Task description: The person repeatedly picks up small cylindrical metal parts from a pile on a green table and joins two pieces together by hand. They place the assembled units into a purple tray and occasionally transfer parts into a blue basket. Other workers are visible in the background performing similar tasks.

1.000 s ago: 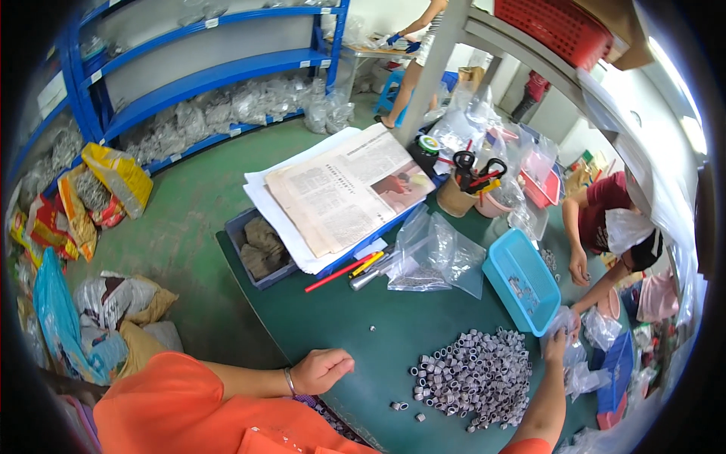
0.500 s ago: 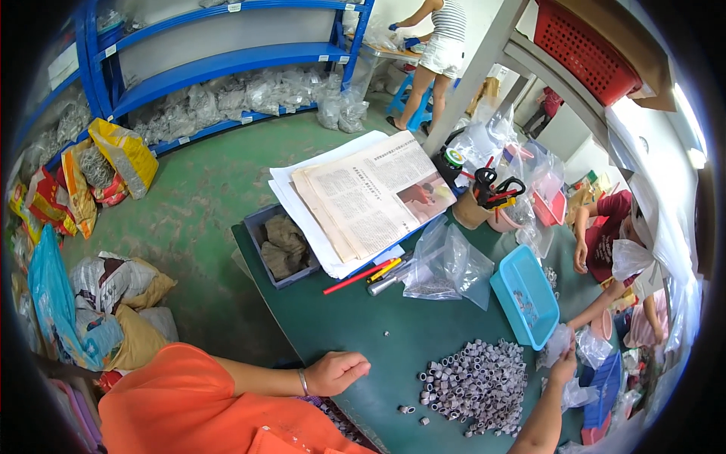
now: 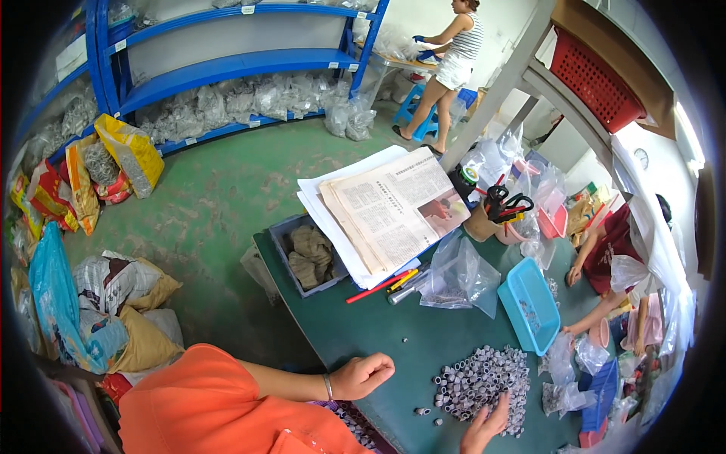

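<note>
A green-painted floor (image 3: 219, 197) and blue shelving (image 3: 249, 65), stacked with clear bags low down, fill the upper left of the frame, and a person in a striped top (image 3: 465, 41) stands at the top, near the centre. The dark green bench (image 3: 333, 329) runs from the middle to the lower right. On it, at the lower right of centre, lies a heap of small grey rings (image 3: 478, 380), with a couple of loose ones just off its left edge.

The right hand (image 3: 488, 426) is at the near edge of the heap, fingers apart and extended over the nearest rings; whether it touches them is hard to tell. The left hand (image 3: 365, 376) is near the bench's near edge, left of the heap and apart from it, its fingers loosely curled; whether anything is inside cannot be told. The two hands are well apart.

Beyond the heap stands a light-blue basin (image 3: 527, 281) with small pieces inside. Clear plastic bags (image 3: 457, 276) and a folded newspaper (image 3: 389, 208) lie farther up the frame.
</note>
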Tool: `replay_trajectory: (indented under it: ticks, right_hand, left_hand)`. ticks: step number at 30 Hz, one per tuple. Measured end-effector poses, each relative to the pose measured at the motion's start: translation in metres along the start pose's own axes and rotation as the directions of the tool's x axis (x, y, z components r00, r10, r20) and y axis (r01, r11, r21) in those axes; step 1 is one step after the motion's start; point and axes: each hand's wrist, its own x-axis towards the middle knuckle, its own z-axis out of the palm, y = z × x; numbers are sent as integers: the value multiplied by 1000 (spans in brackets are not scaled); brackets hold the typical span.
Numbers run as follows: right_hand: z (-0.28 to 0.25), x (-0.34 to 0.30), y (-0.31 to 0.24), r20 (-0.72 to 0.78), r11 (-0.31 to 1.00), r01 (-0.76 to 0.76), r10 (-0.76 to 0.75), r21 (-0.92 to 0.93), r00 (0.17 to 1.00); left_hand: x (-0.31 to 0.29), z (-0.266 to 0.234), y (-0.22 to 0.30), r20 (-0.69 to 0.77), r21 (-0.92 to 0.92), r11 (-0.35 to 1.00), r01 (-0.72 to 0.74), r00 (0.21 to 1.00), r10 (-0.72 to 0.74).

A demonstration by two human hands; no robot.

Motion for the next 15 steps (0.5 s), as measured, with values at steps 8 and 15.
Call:
replay_trajectory:
  ticks: [8,15]
  right_hand:
    - [24,-44,-26,-9,988,-10,8,-152,1000]
    - [30,-3,23,-350,995,-104,98,2,932]
  left_hand:
    - [-11,0,-3,25,-18,1000,-15,1000,15]
    - [-10,2,-17,-1,-73,993,92,996,-93]
